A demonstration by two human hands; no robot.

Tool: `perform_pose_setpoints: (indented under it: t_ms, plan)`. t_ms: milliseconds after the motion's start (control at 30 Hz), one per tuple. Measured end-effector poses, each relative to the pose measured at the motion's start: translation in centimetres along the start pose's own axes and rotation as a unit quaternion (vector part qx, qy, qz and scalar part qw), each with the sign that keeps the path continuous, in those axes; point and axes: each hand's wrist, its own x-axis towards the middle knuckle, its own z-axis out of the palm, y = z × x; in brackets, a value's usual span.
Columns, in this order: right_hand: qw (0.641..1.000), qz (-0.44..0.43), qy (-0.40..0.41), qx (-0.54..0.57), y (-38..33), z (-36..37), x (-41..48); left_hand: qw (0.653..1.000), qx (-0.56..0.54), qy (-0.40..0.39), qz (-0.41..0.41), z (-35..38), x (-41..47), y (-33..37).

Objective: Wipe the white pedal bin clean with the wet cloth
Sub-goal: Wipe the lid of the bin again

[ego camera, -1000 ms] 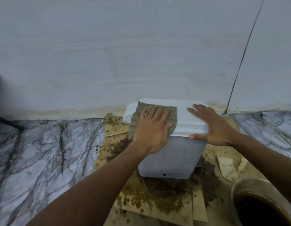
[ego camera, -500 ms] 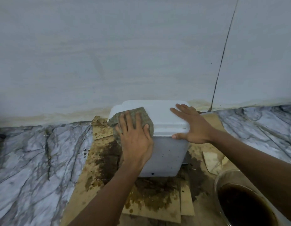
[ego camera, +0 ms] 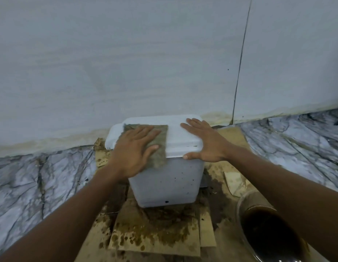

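The white pedal bin (ego camera: 168, 186) stands against the wall on stained cardboard, its front speckled with dark spots. A grey-green wet cloth (ego camera: 160, 142) lies over the left half of the closed lid and hangs a little down the front. My left hand (ego camera: 134, 150) presses flat on the cloth with straight fingers. My right hand (ego camera: 204, 142) lies flat on the right side of the lid, fingers spread, thumb against the lid's front edge.
Stained, wet cardboard sheets (ego camera: 155, 233) cover the marble floor (ego camera: 32, 182) under and in front of the bin. A round container of dark brown water (ego camera: 268, 233) sits at the lower right by my right forearm. The grey wall (ego camera: 126, 63) rises directly behind the bin.
My left hand slid the cloth from the lid's left front corner back toward the lid's middle. The right hand stayed on the right side of the lid.
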Motion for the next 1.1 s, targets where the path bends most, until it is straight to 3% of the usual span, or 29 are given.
perform_pose_setpoints:
  t_ms: [133, 400, 700, 933, 1100]
  plan:
    - [1.000, -0.001, 0.006, 0.010, -0.1, 0.0, -0.1, 0.999, -0.004, -0.006, -0.031, -1.5, -1.4, -2.1]
    - [1.000, -0.004, 0.013, -0.002, 0.3, 0.3, -0.4, 0.998, 0.021, -0.052, 0.033, 0.6, 4.0, 5.0]
    - [1.000, -0.007, 0.010, 0.003, -0.3, 0.0, -0.3, 0.999, 0.005, -0.045, -0.004, -2.7, -1.2, -2.6]
    - [1.000, -0.004, 0.020, -0.018, 0.0, 0.3, -0.2, 0.998, 0.032, -0.056, 0.017, 0.2, 3.6, 3.8]
    - [0.999, 0.001, -0.001, 0.037, 0.3, -0.3, -0.2, 0.998, 0.034, -0.046, 0.009, 1.0, 3.5, 4.7]
